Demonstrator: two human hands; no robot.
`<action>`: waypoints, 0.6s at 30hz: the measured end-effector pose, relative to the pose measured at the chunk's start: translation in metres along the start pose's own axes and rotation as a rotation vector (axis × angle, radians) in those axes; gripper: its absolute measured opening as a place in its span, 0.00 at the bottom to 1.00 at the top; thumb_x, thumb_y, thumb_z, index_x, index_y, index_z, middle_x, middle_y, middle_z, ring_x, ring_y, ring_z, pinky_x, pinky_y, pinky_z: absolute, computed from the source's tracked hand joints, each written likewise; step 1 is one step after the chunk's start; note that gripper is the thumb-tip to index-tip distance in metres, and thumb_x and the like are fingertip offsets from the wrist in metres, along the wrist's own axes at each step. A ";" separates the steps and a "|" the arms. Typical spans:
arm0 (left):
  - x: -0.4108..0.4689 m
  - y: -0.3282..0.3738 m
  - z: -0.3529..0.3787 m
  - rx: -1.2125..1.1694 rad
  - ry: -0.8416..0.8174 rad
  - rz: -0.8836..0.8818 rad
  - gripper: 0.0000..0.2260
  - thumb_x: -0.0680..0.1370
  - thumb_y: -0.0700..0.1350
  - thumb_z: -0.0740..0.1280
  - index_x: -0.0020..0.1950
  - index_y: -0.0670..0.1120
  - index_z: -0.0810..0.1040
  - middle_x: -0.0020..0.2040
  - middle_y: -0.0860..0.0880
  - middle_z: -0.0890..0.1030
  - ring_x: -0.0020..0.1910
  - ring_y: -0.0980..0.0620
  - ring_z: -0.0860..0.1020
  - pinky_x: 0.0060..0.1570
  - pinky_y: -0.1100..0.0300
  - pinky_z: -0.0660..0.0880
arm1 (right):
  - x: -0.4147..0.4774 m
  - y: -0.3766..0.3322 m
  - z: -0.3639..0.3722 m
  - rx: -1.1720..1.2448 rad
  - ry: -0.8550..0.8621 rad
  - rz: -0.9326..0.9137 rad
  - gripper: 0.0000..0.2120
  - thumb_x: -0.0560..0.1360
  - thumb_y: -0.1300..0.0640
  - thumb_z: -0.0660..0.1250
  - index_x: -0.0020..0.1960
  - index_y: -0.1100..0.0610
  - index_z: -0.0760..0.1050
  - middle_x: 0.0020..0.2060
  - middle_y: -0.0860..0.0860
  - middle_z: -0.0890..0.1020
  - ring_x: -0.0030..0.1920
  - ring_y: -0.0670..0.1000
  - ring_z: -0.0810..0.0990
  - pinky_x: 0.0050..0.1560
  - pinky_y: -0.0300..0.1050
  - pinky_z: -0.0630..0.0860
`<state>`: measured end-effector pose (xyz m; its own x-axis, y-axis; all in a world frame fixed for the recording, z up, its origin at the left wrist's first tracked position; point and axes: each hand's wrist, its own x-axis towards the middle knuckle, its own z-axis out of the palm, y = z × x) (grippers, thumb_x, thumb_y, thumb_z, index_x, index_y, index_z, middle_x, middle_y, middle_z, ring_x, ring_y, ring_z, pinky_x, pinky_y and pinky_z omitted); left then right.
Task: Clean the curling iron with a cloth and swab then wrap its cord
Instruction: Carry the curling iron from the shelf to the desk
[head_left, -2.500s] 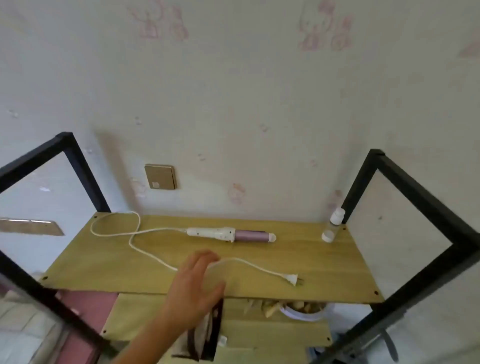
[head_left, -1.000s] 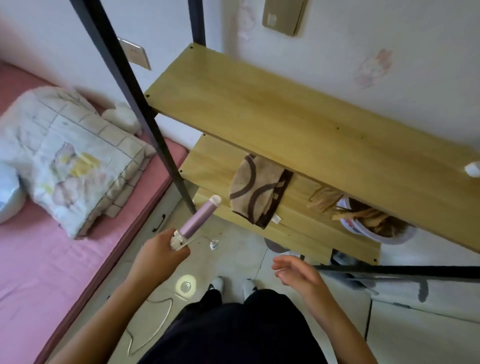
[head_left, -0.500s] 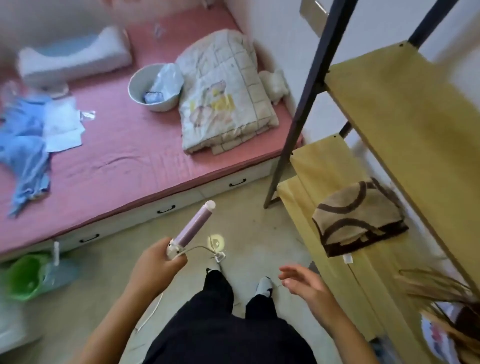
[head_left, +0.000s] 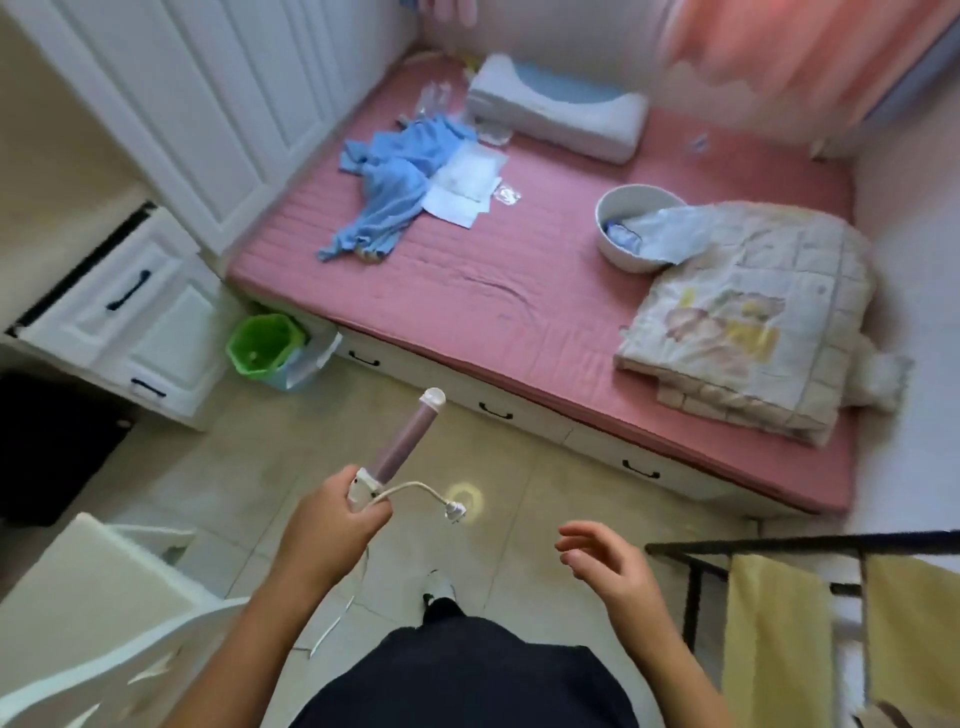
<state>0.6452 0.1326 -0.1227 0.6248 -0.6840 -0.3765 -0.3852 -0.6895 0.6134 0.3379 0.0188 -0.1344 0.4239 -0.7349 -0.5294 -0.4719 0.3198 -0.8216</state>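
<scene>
Curling iron (head_left: 404, 441) sits gripped in the left hand (head_left: 332, 525), cord (head_left: 413, 485) dangling loose; the right hand (head_left: 608, 566) hangs spread and empty. Cleaning and wrapping both look undone.

A pink bed (head_left: 519, 291) carries a white pillow (head_left: 556, 111), a white bowl (head_left: 621, 249) and a folded quilt (head_left: 748, 322), while a green bin (head_left: 265, 343) stands on the tiled floor (head_left: 249, 457) near white drawers (head_left: 119, 312).

Left hand (head_left: 332, 525): fingers curled round curling iron (head_left: 405, 441) handle, forearm rising from lower left | Right hand (head_left: 608, 566): fingers relaxed, loosely spread, forearm from lower right | hands apart
</scene>
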 end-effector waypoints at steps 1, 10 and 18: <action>0.007 -0.016 -0.017 -0.045 0.038 -0.022 0.07 0.69 0.54 0.67 0.41 0.52 0.76 0.26 0.49 0.73 0.23 0.55 0.67 0.27 0.57 0.65 | 0.017 -0.015 0.025 -0.024 -0.030 -0.039 0.16 0.71 0.50 0.69 0.57 0.50 0.83 0.49 0.48 0.87 0.52 0.48 0.84 0.52 0.39 0.80; 0.044 -0.106 -0.105 -0.225 0.235 -0.243 0.05 0.72 0.50 0.70 0.42 0.51 0.76 0.31 0.46 0.75 0.27 0.51 0.68 0.28 0.56 0.67 | 0.113 -0.123 0.141 -0.329 -0.301 -0.161 0.11 0.78 0.51 0.70 0.60 0.42 0.80 0.55 0.33 0.82 0.56 0.39 0.82 0.52 0.32 0.76; 0.115 -0.140 -0.195 -0.299 0.418 -0.374 0.06 0.72 0.51 0.70 0.43 0.51 0.76 0.32 0.52 0.79 0.30 0.51 0.75 0.30 0.54 0.72 | 0.230 -0.205 0.244 -0.374 -0.489 -0.217 0.13 0.73 0.50 0.69 0.57 0.46 0.83 0.54 0.43 0.85 0.56 0.41 0.82 0.57 0.41 0.77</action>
<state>0.9035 0.1964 -0.1166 0.9161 -0.2174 -0.3369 0.0789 -0.7259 0.6832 0.7209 -0.0698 -0.1389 0.8009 -0.3740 -0.4676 -0.5358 -0.0993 -0.8385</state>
